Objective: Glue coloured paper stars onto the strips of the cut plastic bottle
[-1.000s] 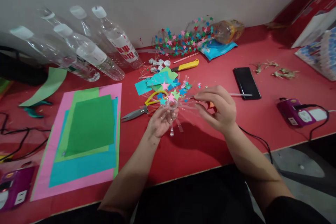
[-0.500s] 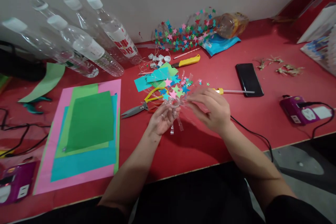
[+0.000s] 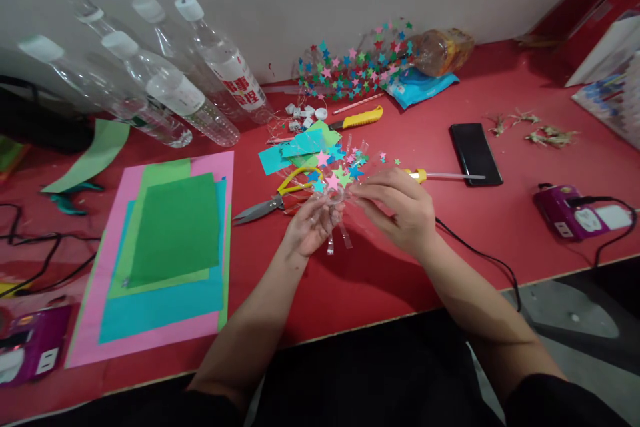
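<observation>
My left hand [image 3: 311, 223] is closed around a clear plastic bottle piece [image 3: 337, 196] cut into strips, some of which [image 3: 345, 233] hang below the fingers. Pink, green and blue paper stars [image 3: 343, 177] sit on its far side. From the right, my right hand [image 3: 407, 210] reaches in with thumb and fingers pinched at the edge of the same piece, on what seems a clear strip; the exact contact is hard to see. Scissors [image 3: 260, 209] with yellow handles lie just left of the piece. A clear rod [image 3: 450, 176] with a yellow end sticks out beyond my right hand.
Several upright plastic bottles [image 3: 237, 83] stand at the back left, near stacked coloured paper [image 3: 175, 230]. Behind my hands lie paper scraps [image 3: 305, 143], a yellow cutter [image 3: 363, 118] and a star-covered bottle [image 3: 350, 70]. A phone [image 3: 475, 153] and purple power adapter [image 3: 565, 211] are right.
My right-hand fingertips have shifted slightly, staying by the edge of the plastic piece. My left hand keeps its hold. The whole view has moved a little.
</observation>
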{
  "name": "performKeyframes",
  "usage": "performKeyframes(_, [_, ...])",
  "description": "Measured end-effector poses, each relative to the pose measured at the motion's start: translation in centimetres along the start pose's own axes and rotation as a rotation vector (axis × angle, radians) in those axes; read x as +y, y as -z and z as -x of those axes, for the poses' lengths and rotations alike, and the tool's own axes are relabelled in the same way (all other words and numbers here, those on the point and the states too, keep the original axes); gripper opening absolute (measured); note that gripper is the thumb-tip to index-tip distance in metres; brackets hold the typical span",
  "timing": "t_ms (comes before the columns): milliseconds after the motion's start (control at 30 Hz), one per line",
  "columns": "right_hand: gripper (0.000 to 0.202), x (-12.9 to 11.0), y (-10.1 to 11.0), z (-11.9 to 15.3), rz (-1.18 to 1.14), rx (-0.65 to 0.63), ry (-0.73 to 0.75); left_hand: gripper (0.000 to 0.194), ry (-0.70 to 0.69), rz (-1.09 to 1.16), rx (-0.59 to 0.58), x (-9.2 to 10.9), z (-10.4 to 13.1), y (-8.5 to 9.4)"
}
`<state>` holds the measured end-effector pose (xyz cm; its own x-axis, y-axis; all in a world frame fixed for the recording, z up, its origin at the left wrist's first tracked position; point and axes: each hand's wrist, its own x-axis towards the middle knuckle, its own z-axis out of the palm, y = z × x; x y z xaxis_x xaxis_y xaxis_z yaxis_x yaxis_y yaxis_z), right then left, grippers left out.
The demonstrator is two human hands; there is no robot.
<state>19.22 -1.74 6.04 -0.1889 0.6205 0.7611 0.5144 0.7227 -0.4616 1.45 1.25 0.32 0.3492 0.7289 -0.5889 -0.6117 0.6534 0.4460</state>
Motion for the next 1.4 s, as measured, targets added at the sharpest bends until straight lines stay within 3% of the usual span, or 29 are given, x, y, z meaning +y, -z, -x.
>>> performKeyframes(233, [0.021,0.0,0.4,0.1,0.110,0.036,0.002,0.023,0.014,-0.019,-0.052,0.1,0.1,-0.2])
performKeyframes(667, [0.013,-0.4,0.8,-0.2,0.134,-0.035,0.055,0.027,0.017,-0.041,0.000,0.1,0.0,0.1])
performKeyframes(867, [0.022,-0.4,1.2,-0.2,0.201,-0.073,0.028,0.026,0.015,-0.030,0.020,0.2,0.2,-0.1])
performKeyframes(1400, [0.014,-0.3,1.8,-0.3,0.239,-0.078,0.032,0.025,0.066,0.003,0.057,0.4,0.0,0.4])
